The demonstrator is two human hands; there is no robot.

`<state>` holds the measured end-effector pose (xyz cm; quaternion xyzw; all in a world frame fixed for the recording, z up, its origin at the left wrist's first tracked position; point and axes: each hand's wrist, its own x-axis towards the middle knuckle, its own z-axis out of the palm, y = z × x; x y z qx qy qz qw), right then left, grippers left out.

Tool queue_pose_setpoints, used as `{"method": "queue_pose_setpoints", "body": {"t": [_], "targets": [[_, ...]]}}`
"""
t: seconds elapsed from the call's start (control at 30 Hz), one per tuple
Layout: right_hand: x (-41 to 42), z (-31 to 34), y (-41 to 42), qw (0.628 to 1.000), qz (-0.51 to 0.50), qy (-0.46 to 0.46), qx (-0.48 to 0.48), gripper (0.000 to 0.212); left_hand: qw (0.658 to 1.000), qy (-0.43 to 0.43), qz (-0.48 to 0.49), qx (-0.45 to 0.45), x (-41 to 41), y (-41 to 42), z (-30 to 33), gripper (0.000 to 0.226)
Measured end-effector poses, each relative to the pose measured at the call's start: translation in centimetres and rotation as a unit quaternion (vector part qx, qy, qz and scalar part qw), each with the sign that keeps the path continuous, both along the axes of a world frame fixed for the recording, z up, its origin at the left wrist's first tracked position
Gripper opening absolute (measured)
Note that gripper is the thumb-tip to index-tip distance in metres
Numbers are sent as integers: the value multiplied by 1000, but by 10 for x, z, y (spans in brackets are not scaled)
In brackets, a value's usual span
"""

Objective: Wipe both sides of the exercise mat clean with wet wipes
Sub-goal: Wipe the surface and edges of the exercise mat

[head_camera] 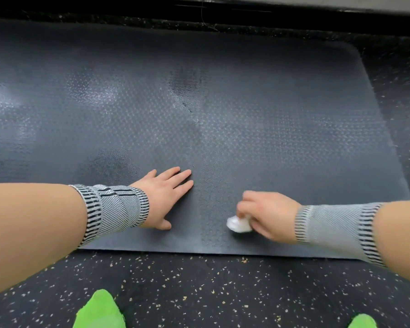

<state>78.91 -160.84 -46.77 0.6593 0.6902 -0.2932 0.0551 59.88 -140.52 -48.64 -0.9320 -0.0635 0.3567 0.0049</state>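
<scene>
A dark grey textured exercise mat (223, 102) lies flat on the floor and fills most of the view. Damp, shiny streaks cover its middle and left. My left hand (166, 195) presses flat on the mat near its front edge, fingers straight and spread. To the right, my right hand (268, 214) grips a crumpled white wet wipe (238, 224) against the mat; the hand is blurred. Both wrists wear grey striped wrist sleeves.
Black rubber flooring with pale speckles (199, 292) surrounds the mat. A dark baseboard and wall edge (223, 10) run along the far side. Two bright green shoe tips, one (100, 311) at the bottom left and one (362, 321) at the bottom right, show at the bottom edge.
</scene>
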Motion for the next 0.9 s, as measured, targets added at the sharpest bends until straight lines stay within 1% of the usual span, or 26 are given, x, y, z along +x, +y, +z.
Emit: {"method": "queue_pose_setpoints", "body": {"t": [0.07,0.13,0.2,0.23,0.27,0.33,0.37,0.4,0.47,0.5,0.53,0.6,0.63,0.67,0.7,0.8,0.9], "targets": [[-15,-8,32,993,-99,30,64,26,1000,0,9,1,0,0,0,114],[-31,-17,58,982,-177,27,60,28,1000,2,25,3,-2,0,0,114],[-48,-24,67,976,-213,2,38,27,999,2,40,10,-5,4,0,115],[-57,-26,66,979,-200,-8,33,25,999,3,48,13,-7,7,0,115],[-65,-26,60,986,-162,-7,28,24,998,6,56,15,-10,9,1,116],[-79,-23,42,999,-44,22,-3,25,997,11,70,16,-15,13,1,116],[-83,-19,34,999,13,37,-21,26,997,13,75,16,-17,14,1,116],[-83,-16,29,997,49,47,-33,26,997,14,77,16,-18,14,1,116],[-73,-13,35,997,58,49,-18,27,997,14,79,15,-18,15,0,116],[-68,-14,44,999,34,39,4,27,997,13,81,13,-18,16,0,116],[-61,-15,54,999,-21,30,26,28,997,13,82,11,-17,17,-1,117],[-49,-18,72,984,-170,17,56,30,996,11,83,6,-17,18,-1,116],[-47,-19,77,974,-217,8,59,29,996,8,84,4,-16,19,-1,115],[-50,-21,77,973,-222,-5,58,28,996,6,85,3,-16,20,-1,113],[-57,-24,73,979,-196,-10,49,27,996,5,84,2,-16,22,0,112],[-89,-28,50,998,-57,35,22,27,997,4,78,-3,-15,25,2,108],[-100,-26,40,995,79,58,-8,27,997,1,75,-6,-14,26,2,106]]}}
